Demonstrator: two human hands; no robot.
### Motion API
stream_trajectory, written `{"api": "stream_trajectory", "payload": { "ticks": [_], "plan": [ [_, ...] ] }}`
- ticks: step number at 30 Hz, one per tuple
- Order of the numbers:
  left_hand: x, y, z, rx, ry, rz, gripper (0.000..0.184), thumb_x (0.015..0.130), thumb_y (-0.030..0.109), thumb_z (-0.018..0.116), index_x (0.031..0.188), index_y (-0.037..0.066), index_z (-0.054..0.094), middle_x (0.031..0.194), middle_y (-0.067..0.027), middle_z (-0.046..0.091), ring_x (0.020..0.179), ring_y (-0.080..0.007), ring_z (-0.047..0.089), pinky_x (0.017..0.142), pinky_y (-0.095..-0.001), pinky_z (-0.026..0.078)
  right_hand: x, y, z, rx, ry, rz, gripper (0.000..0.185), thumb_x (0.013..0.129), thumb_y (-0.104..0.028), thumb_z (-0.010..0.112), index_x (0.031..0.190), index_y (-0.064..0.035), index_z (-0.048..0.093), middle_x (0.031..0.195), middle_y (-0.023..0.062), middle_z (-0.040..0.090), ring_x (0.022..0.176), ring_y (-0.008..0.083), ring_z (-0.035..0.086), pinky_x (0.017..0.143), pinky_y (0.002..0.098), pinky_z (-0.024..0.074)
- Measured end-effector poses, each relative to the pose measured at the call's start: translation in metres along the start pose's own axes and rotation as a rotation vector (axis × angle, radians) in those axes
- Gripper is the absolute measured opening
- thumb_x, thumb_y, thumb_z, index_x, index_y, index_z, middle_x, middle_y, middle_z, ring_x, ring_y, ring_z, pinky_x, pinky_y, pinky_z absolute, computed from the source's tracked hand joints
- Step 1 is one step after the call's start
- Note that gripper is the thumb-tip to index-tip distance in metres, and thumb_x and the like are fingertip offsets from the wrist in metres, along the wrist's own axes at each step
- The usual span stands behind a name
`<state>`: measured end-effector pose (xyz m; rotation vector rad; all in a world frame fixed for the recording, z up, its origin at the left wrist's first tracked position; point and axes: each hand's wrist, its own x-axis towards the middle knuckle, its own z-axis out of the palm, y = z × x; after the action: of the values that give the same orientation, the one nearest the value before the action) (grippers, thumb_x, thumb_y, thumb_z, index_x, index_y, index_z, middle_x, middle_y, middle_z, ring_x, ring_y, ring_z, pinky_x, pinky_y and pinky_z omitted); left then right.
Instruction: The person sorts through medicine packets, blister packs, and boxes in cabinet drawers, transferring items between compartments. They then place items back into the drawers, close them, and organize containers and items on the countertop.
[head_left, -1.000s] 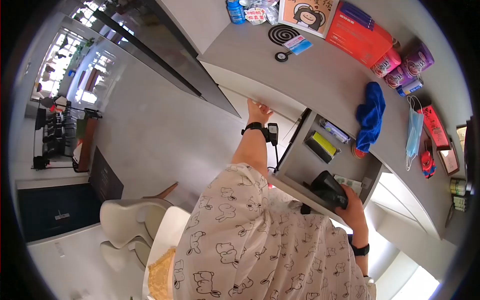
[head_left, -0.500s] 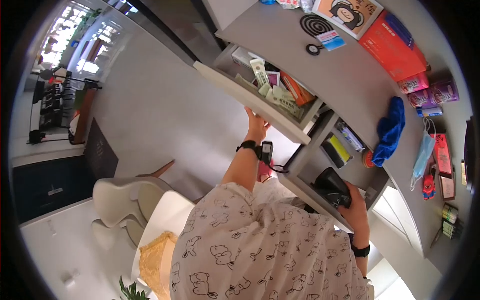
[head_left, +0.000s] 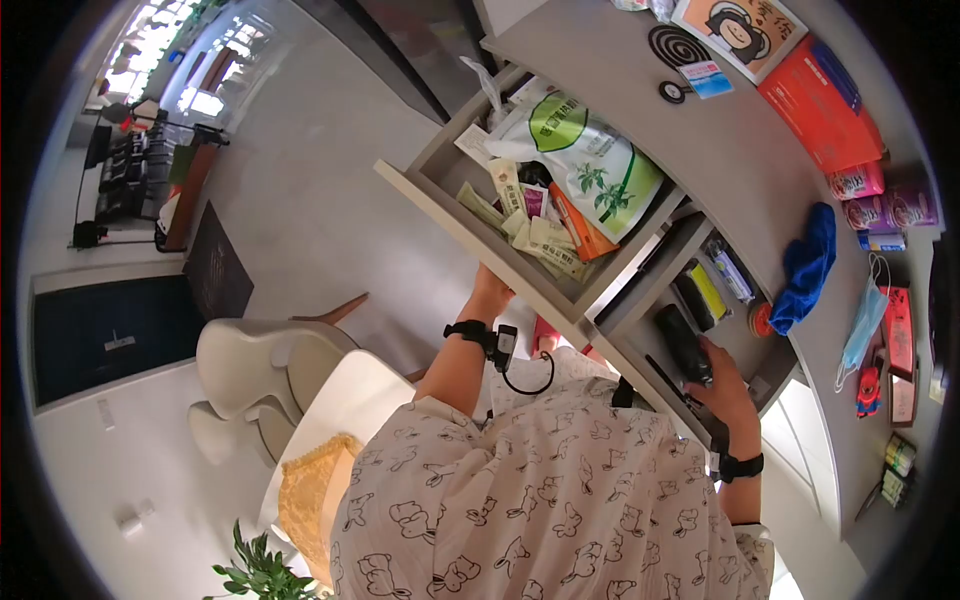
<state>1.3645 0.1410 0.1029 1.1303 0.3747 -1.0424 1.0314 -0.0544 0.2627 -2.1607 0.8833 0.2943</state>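
Observation:
My left hand (head_left: 490, 293) is at the front panel of the pulled-out left drawer (head_left: 470, 240), its fingers mostly hidden behind the panel. In that drawer lie a white and green bag (head_left: 590, 165), several small sachets (head_left: 545, 240) and an orange box (head_left: 582, 222). My right hand (head_left: 727, 388) is closed around a black object (head_left: 684, 343) inside the open right drawer (head_left: 640, 372). Beside it in this drawer are a black and yellow item (head_left: 703, 294), a clear-wrapped pack (head_left: 730, 272) and a round red item (head_left: 760, 319).
On the desktop (head_left: 640, 110) are a black coil (head_left: 677, 46), a card (head_left: 706, 79), a red box (head_left: 820, 110), a blue cloth (head_left: 806, 268) and a face mask (head_left: 862, 325). White chairs (head_left: 245, 365) and a plant (head_left: 262, 568) stand at the lower left.
The left drawer, shut at first, has come far out with my left hand, showing its contents. The black object in my right hand now stands more upright in the right drawer.

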Motion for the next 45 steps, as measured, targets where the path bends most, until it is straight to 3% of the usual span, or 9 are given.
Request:
{"api": "stream_trajectory", "payload": {
  "ticks": [6, 8, 13, 16, 24, 26, 28, 38, 45],
  "plan": [
    [0.002, -0.013, -0.019, 0.172, -0.008, 0.087, 0.046, 0.082, 0.055, 0.043, 0.111, 0.02, 0.05, 0.097, 0.0033, 0.058, 0.089, -0.0109, 0.053, 0.073, -0.0303, 0.041, 0.078, -0.101, -0.035, 0.102, -0.085, -0.347, 0.053, 0.075, -0.009, 0.06, 0.125, -0.0097, 0.043, 0.127, 0.0185, 0.041, 0.118, 0.0353, 0.038, 0.098, 0.0368, 0.0325],
    [0.002, -0.015, -0.017, 0.164, -0.005, 0.067, 0.05, 0.081, 0.059, 0.04, 0.111, 0.02, 0.051, 0.097, 0.003, 0.058, 0.088, -0.0112, 0.053, 0.074, -0.031, 0.041, 0.124, -0.136, -0.004, -0.099, 0.046, -0.738, 0.048, 0.078, -0.009, 0.055, 0.125, -0.0121, 0.044, 0.131, 0.0181, 0.037, 0.122, 0.0356, 0.032, 0.099, 0.0395, 0.031],
    [0.004, -0.016, -0.029, 0.119, -0.063, -0.006, 0.073, 0.08, 0.071, 0.016, 0.108, 0.015, 0.054, 0.095, 0.0006, 0.059, 0.086, -0.0124, 0.052, 0.08, -0.033, 0.038, 0.225, -0.143, 0.048, -0.576, 0.458, -0.583, 0.051, 0.077, -0.005, 0.049, 0.126, -0.0198, 0.042, 0.129, 0.0178, 0.039, 0.119, 0.0361, 0.038, 0.097, 0.0427, 0.0349],
    [0.0, -0.01, -0.027, 0.126, -0.013, -0.137, 0.079, 0.082, 0.07, 0.008, 0.106, 0.011, 0.056, 0.093, -0.0005, 0.059, 0.085, -0.0129, 0.051, 0.083, -0.0337, 0.036, 0.245, -0.142, 0.015, -0.274, 0.408, -0.446, 0.054, 0.077, -0.003, 0.046, 0.126, -0.0229, 0.04, 0.123, 0.0161, 0.045, 0.107, 0.0365, 0.049, 0.088, 0.0447, 0.041],
    [0.007, -0.009, -0.05, 0.165, -0.183, -0.209, 0.067, 0.081, 0.07, 0.018, 0.109, 0.019, 0.052, 0.104, 0.0021, 0.057, 0.092, -0.0122, 0.05, 0.085, -0.0347, 0.033, 0.235, -0.171, 0.009, -0.532, 0.391, -0.285, 0.053, 0.078, -0.003, 0.044, 0.127, -0.0219, 0.038, 0.119, 0.0104, 0.048, 0.105, 0.0318, 0.05, 0.087, 0.0442, 0.0409],
    [0.006, -0.007, -0.047, 0.192, -0.201, -0.222, 0.068, 0.081, 0.07, 0.017, 0.108, 0.019, 0.053, 0.105, 0.0022, 0.057, 0.092, -0.0122, 0.049, 0.084, -0.0345, 0.033, 0.221, -0.19, 0.027, -0.953, 0.67, -0.712, 0.049, 0.078, -0.006, 0.047, 0.125, -0.0186, 0.041, 0.118, 0.007, 0.049, 0.115, 0.0253, 0.043, 0.097, 0.0439, 0.0327],
    [0.005, -0.007, -0.046, 0.175, -0.183, -0.221, 0.069, 0.081, 0.071, 0.017, 0.109, 0.019, 0.053, 0.105, 0.0022, 0.057, 0.092, -0.012, 0.049, 0.084, -0.0339, 0.034, 0.226, -0.196, 0.048, -0.831, 0.372, -1.037, 0.041, 0.077, -0.008, 0.048, 0.117, -0.0137, 0.049, 0.107, 0.0063, 0.055, 0.118, 0.0199, 0.038, 0.1, 0.0432, 0.0288],
    [-0.006, -0.007, -0.039, 0.121, -0.188, -0.166, 0.07, 0.083, 0.069, 0.015, 0.112, 0.017, 0.052, 0.108, 0.0003, 0.056, 0.094, -0.0125, 0.048, 0.084, -0.0334, 0.034, 0.289, -0.215, 0.072, -1.12, 0.179, -0.825, 0.022, 0.071, -0.011, 0.053, 0.091, -0.0102, 0.063, 0.093, 0.0029, 0.055, 0.099, 0.0199, 0.045, 0.084, 0.0343, 0.0351],
    [-0.001, -0.008, -0.043, 0.1, -0.136, -0.204, 0.072, 0.087, 0.063, 0.011, 0.112, 0.01, 0.053, 0.1, -0.0029, 0.057, 0.09, -0.0152, 0.049, 0.085, -0.0332, 0.036, 0.293, -0.214, 0.062, -1.014, 0.216, -0.991, 0.025, 0.063, -0.013, 0.064, 0.088, -0.0107, 0.062, 0.095, 0.0038, 0.055, 0.099, 0.0208, 0.046, 0.085, 0.0356, 0.0351]
  ]
}}
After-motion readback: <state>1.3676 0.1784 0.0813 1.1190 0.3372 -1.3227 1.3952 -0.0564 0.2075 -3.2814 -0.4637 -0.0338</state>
